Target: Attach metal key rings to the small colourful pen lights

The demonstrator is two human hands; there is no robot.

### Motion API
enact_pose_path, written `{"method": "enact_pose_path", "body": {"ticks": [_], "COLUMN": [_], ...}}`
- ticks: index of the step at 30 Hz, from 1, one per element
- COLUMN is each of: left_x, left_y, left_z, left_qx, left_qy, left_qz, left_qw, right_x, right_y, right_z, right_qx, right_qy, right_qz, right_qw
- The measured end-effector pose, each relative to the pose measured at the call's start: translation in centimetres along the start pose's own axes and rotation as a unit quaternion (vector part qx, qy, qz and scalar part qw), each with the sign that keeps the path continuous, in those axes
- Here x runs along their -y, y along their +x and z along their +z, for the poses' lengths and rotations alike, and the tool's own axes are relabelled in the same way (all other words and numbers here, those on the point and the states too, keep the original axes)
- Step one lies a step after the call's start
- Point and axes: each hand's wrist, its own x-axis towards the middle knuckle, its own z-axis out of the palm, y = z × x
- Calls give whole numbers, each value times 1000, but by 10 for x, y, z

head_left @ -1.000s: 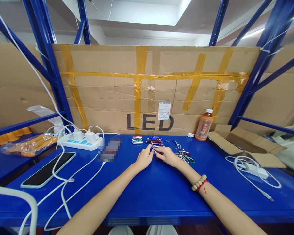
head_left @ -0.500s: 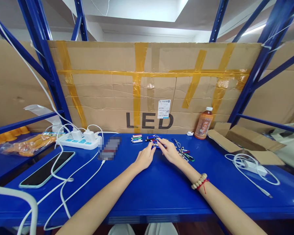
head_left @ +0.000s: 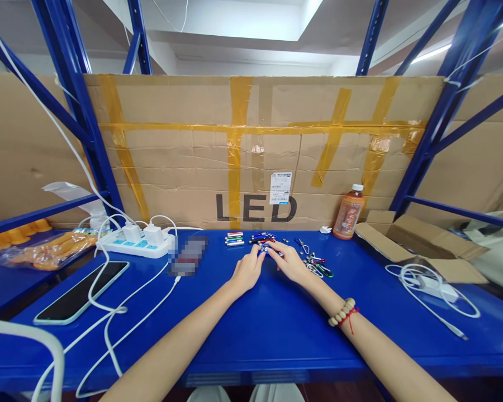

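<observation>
A: Anything changed this past second?

B: Little. Arms in place over the bench (head_left: 276, 324). Left hand (head_left: 247, 269) and right hand (head_left: 290, 262) close together, fingertips nearly meeting. In between, the blue piece (head_left: 265, 249): more blue showing now, where mostly silver showed a second ago. A dark end is now visible by the right fingers.

A: Meaning for the work?

B: Judgement only: the piece has probably been turned in the fingers, and handling looks unfinished. Nothing suggests it is being put down.

A: State of each hand?

B: Left narrow, thumb and forefinger pinching the near side of the piece. Right also narrowed on it, from the other side; some of its fingers hidden.

A: How does the piece look?

B: Small, glossy, blue, one bright silver glint, darker towards the right. Metal, by the shine. Full outline can't be told; fingers cover much of it.

A: Position?

B: Towards the back of the bench, just in front of the pile (head_left: 257, 240). Row of tubes (head_left: 235, 244) to the left, clips (head_left: 313, 262) to the right, among them a green clip (head_left: 327, 273). Whether it touches the bench: can't tell.
</observation>
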Motion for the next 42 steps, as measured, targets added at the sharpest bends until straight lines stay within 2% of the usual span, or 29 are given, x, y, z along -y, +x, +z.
{"method": "enact_pose_path", "body": {"ticks": [3,7,11,15,20,25,27,30,33,37,39,42], "left_x": [0,2,4,7,9,6,3,0,-1,-1,0,1], "left_y": [0,1,2,4,6,6,4,2,1,2,2,3], "left_z": [-1,0,3,5,7,6,5,3,3,3,4,5], "left_qx": [-17,-50,-32,-21,-38,-34,-25,-20,-18,-19,-19,-16], "left_qy": [-7,-15,-2,14,17,33,36,35,34,37,41,44], "left_qz": [-13,18,43,32,5,-22,-7,15,10,8,8,2], "left_qw": [1000,998,999,999,999,999,999,999,999,999,999,999], "right_x": [0,3,1,-11,-17,-1,5,9,11,13,12,10], "right_y": [0,-2,-3,-2,0,2,2,0,-5,-12,-14,-15], "right_z": [0,-3,-8,-7,-8,-27,-38,-55,-69,-78,-77,-70], "right_qx": [17,39,70,113,96,42,51,98,182,305,312,283], "right_qy": [-5,-24,-36,-29,-64,-191,-229,-256,-216,-82,-26,34], "right_qz": [4,39,37,52,58,120,161,212,261,379,405,393], "right_qw": [1000,998,996,992,992,973,959,938,923,870,859,874]}}
